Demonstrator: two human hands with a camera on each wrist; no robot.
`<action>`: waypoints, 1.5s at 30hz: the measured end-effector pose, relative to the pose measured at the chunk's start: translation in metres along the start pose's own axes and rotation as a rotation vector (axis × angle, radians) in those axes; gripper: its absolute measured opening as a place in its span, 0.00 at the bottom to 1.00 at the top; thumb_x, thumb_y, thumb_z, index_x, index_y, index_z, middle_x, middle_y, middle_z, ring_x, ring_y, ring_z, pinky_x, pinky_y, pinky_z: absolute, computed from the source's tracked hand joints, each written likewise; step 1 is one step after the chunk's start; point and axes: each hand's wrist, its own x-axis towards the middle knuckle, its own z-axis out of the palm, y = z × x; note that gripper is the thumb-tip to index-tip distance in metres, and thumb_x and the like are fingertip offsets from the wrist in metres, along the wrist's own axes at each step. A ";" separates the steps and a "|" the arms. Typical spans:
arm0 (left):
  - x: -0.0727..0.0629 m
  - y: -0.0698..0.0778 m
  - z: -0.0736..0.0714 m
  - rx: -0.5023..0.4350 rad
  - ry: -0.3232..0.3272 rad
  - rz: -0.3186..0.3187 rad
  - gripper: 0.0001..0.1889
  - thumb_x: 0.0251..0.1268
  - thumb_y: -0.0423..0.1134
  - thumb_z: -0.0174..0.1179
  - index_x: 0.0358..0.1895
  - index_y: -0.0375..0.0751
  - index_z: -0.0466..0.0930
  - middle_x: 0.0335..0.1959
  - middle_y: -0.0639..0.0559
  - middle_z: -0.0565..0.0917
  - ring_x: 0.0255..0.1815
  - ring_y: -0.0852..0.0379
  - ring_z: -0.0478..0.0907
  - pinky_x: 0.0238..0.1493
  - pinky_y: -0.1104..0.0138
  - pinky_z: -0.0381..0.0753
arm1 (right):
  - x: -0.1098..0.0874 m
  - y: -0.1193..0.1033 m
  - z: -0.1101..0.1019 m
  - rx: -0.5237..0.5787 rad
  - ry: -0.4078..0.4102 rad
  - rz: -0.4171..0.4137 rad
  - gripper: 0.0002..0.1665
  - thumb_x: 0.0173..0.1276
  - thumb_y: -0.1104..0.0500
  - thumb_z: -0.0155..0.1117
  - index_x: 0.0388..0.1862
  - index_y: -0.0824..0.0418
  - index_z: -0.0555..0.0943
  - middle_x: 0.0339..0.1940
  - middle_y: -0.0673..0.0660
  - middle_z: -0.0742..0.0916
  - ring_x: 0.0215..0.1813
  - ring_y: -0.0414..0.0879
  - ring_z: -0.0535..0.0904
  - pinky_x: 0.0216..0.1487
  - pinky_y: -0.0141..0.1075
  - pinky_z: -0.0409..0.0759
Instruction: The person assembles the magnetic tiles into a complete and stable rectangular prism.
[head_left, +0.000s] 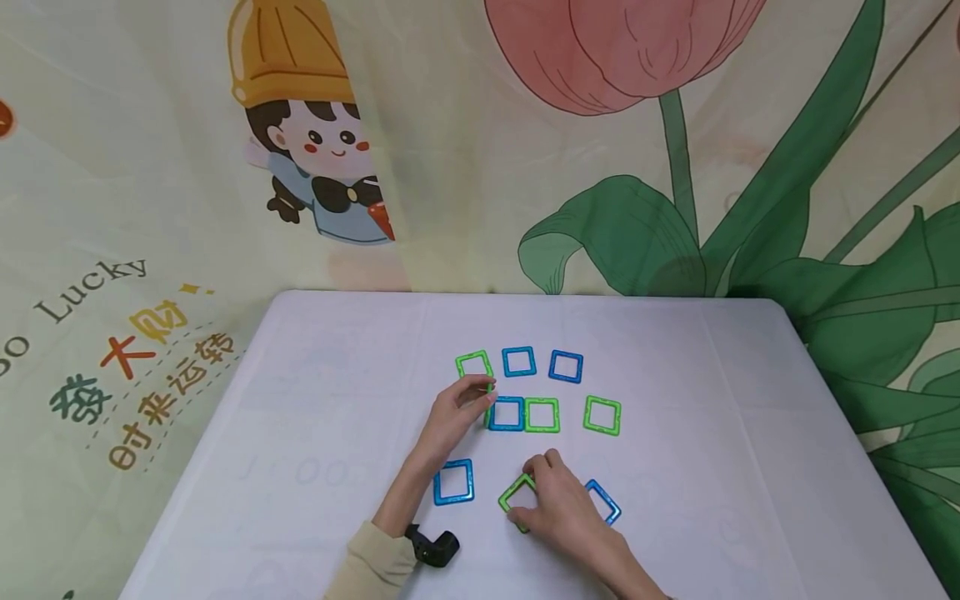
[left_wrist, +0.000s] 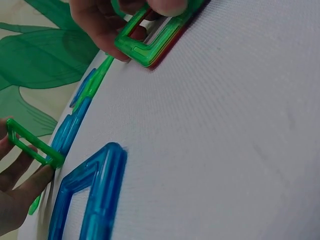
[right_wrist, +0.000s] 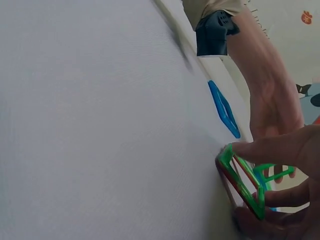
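Left of the middle pair, my left hand [head_left: 450, 412] holds a green square magnetic tile frame [left_wrist: 32, 142] on edge against the left side of a blue tile [head_left: 507, 428]. That blue tile lies flat, side by side with another green tile [head_left: 542, 430]. Nearer the front, my right hand [head_left: 558, 508] pinches a green tile [head_left: 508, 493] between thumb and fingers, tilted at the table surface; a red edge [right_wrist: 231, 172] shows along it. One blue tile [head_left: 454, 502] lies left of it, and another blue tile [head_left: 604, 502] lies partly behind the right hand.
At the back lie a green tile [head_left: 472, 356], partly covered by the left hand, and two blue tiles, one light [head_left: 519, 374] and one darker [head_left: 566, 380]. A separate green tile [head_left: 602, 432] lies to the right. A black wrist camera [head_left: 432, 546] sits on the left wrist above the white table [head_left: 712, 500].
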 end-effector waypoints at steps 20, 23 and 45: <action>-0.004 0.001 -0.003 -0.024 0.020 -0.015 0.18 0.74 0.46 0.63 0.63 0.51 0.81 0.62 0.51 0.83 0.68 0.49 0.77 0.69 0.49 0.77 | 0.005 0.009 -0.006 0.206 0.073 -0.122 0.08 0.68 0.70 0.68 0.44 0.64 0.88 0.35 0.53 0.87 0.34 0.39 0.76 0.35 0.28 0.79; -0.004 0.000 -0.002 -0.027 0.021 -0.015 0.18 0.74 0.46 0.63 0.63 0.52 0.81 0.62 0.51 0.83 0.69 0.49 0.77 0.68 0.49 0.78 | 0.006 0.009 -0.011 0.167 0.096 -0.148 0.08 0.66 0.70 0.69 0.42 0.63 0.88 0.33 0.51 0.87 0.34 0.39 0.76 0.36 0.28 0.79; -0.001 -0.004 0.001 0.001 0.025 -0.014 0.18 0.73 0.49 0.64 0.63 0.53 0.81 0.62 0.52 0.84 0.67 0.50 0.78 0.67 0.50 0.79 | 0.012 0.001 -0.035 -0.123 0.335 -0.407 0.08 0.62 0.67 0.76 0.37 0.55 0.89 0.30 0.45 0.83 0.31 0.36 0.76 0.29 0.25 0.75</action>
